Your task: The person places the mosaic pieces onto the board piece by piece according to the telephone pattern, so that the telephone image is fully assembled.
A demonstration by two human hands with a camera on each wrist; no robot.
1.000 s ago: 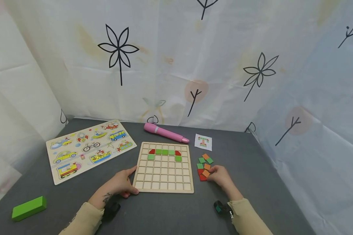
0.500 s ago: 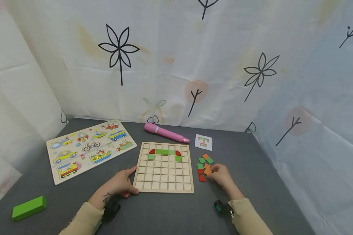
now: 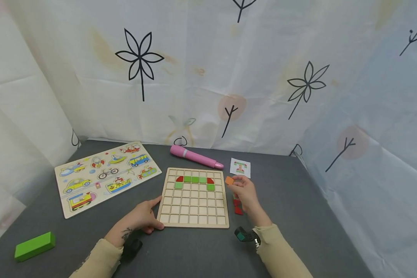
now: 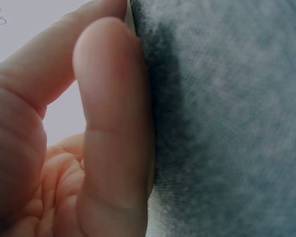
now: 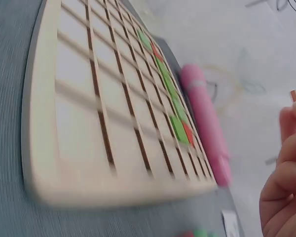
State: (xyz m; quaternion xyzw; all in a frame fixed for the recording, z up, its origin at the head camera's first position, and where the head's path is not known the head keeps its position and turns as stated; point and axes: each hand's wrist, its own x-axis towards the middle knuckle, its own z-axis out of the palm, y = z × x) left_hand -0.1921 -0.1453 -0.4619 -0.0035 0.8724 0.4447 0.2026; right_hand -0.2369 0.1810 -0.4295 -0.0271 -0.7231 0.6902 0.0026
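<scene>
Right hand [image 3: 244,190] pinching orange tile [image 3: 229,180], hovering just off grid board [image 3: 194,197] right edge; board lying leftward. Left hand [image 3: 144,218] bracing board's near-left corner, fingers relaxed.

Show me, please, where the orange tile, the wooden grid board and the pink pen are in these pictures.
orange tile [image 3: 229,180]: head view, middle of its top face.
wooden grid board [image 3: 194,208]: head view, an empty cell near its middle.
pink pen [image 3: 195,157]: head view, middle of its barrel.
</scene>
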